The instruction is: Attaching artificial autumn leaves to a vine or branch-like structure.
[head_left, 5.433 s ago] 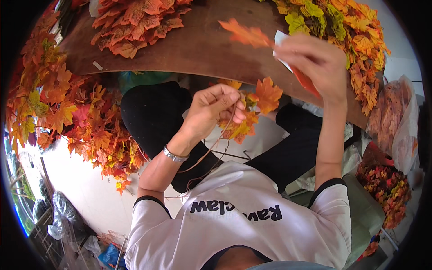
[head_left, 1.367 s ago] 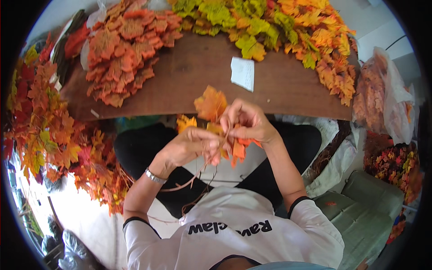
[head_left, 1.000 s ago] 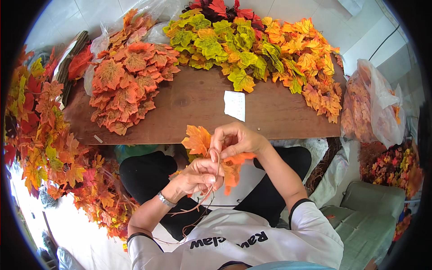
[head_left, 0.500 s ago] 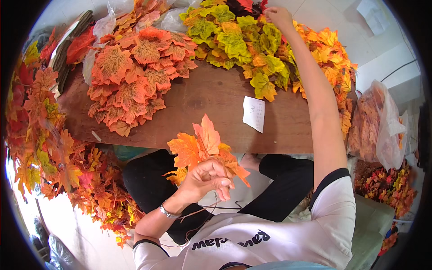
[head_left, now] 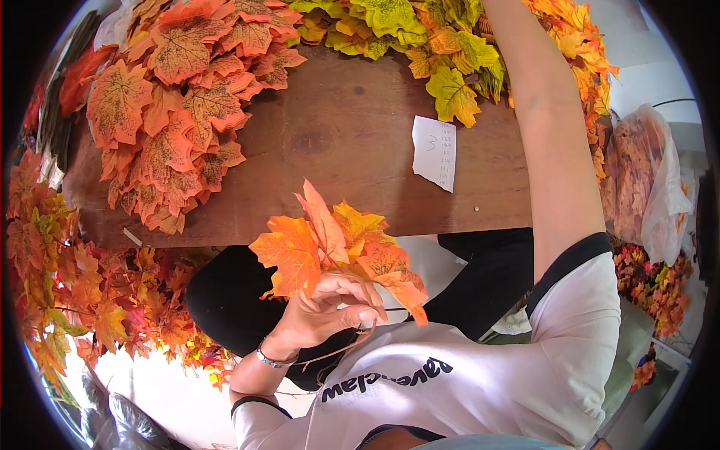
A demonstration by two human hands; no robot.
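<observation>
The left hand [head_left: 322, 315] pinches one bunch of orange artificial maple leaves [head_left: 337, 247] above the lap, fingers pressed on its stems. Beyond, on the wooden table [head_left: 345, 150], lies one white paper slip [head_left: 435, 152] between two leaf piles. The right arm [head_left: 551, 150] reaches beyond the frame's top; its fingers cannot be told.

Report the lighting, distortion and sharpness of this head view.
Head view: bright, even light, soft shadows; the wooden table edge bows with fisheye bend, black corners ring the circle; the left hand and its leaf bunch are sharp; the right forearm runs out at the top.
</observation>
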